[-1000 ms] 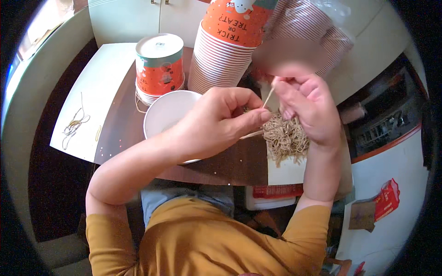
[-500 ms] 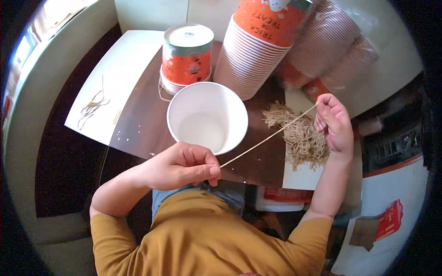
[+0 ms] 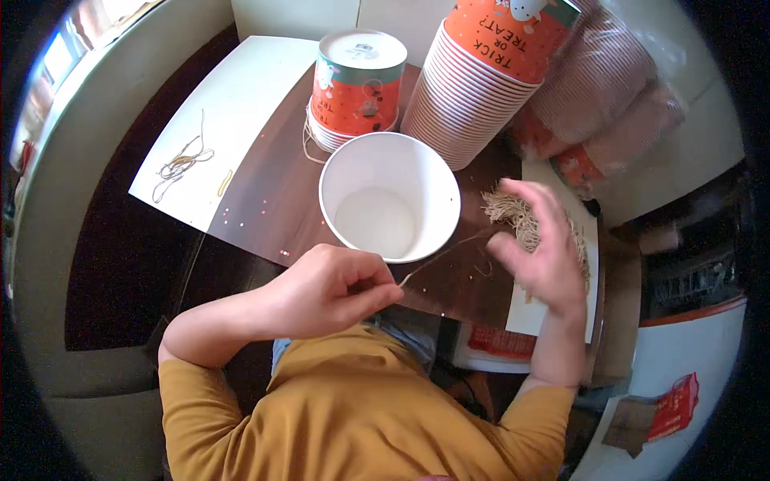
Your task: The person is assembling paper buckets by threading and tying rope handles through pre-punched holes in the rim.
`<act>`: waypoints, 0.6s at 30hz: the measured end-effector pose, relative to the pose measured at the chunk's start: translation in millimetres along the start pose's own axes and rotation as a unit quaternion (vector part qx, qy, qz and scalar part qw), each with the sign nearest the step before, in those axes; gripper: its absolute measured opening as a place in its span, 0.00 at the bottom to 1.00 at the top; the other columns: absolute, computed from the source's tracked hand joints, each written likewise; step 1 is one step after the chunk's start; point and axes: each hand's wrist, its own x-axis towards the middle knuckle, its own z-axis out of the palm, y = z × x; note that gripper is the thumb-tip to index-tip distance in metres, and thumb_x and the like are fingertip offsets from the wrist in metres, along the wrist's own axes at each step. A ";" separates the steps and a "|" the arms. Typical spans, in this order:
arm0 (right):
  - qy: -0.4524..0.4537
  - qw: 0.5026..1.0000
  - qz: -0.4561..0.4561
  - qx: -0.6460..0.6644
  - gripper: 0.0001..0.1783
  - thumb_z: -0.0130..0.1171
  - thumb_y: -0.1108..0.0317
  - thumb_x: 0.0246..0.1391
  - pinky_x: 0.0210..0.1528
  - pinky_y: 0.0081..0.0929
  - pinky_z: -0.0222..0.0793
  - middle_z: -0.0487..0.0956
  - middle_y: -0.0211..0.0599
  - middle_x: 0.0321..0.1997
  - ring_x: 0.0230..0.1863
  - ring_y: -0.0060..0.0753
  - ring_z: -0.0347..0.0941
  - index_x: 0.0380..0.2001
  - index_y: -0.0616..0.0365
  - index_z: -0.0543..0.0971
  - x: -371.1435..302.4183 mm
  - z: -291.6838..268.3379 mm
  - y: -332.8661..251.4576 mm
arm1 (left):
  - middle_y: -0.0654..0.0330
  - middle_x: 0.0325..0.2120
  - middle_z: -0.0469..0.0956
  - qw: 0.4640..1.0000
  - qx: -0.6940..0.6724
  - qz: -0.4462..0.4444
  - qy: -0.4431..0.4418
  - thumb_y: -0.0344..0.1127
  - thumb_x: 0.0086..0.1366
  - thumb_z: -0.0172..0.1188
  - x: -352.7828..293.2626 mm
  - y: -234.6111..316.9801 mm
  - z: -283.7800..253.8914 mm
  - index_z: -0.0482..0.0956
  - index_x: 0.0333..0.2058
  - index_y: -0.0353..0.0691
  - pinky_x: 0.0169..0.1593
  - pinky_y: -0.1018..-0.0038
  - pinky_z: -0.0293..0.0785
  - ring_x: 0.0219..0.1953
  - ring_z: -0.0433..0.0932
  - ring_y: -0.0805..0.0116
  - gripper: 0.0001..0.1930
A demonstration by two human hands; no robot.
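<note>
Below the front rim of a white-lined paper bucket (image 3: 397,164), my left hand (image 3: 325,293) pinches one end of a thin tan cord (image 3: 437,258). The cord hangs slack and curves off to the right. Slightly blurred, my right hand (image 3: 545,256) has its thumb and fingers apart near the cord's far end, and I see nothing gripped in it. Partly hidden behind that hand lies a heap of tan cords (image 3: 513,215) on a white surface. The bucket stands mouth up on the brown tabletop (image 3: 273,192).
Behind the bucket is a short upside-down stack of orange and green buckets (image 3: 358,96) with cord at its rim. Beside it leans a tall bucket stack (image 3: 465,100). Plastic-wrapped stacks (image 3: 597,88) lie at the back right. Loose cords (image 3: 183,166) rest on a white panel at left.
My right hand has let go of the cord, opened and moved left and a little down. The cord, taut before, is now slack. My left hand keeps its pinch.
</note>
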 end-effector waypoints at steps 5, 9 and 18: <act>-0.279 0.838 0.009 0.468 0.40 0.65 0.70 0.48 0.57 0.29 0.65 0.72 0.46 0.53 0.54 0.35 0.70 0.62 0.62 0.57 -5.7 43.1 -47.9 | 0.51 0.20 0.76 0.977 0.145 0.153 0.029 0.31 0.58 0.61 1.2 17.1 0.8 0.76 0.29 0.34 0.29 0.62 0.75 0.25 0.77 0.50 0.06; -0.306 0.804 0.076 0.503 0.32 0.60 0.77 0.51 0.48 0.23 0.71 0.75 0.45 0.47 0.47 0.30 0.75 0.59 0.60 0.60 -3.8 49.1 -56.1 | 0.52 0.23 0.76 0.977 0.139 0.159 0.027 0.30 0.59 0.60 -4.9 15.0 -5.4 0.76 0.31 0.34 0.30 0.64 0.74 0.25 0.77 0.52 0.06; -0.083 0.956 -0.193 0.205 0.12 0.62 0.77 0.48 0.32 0.33 0.71 0.73 0.42 0.29 0.31 0.44 0.74 0.38 0.62 0.74 19.5 57.2 -56.8 | 0.53 0.24 0.76 0.990 0.029 0.108 0.089 0.26 0.61 0.57 -11.9 4.9 -14.9 0.75 0.32 0.33 0.30 0.72 0.72 0.25 0.77 0.61 0.03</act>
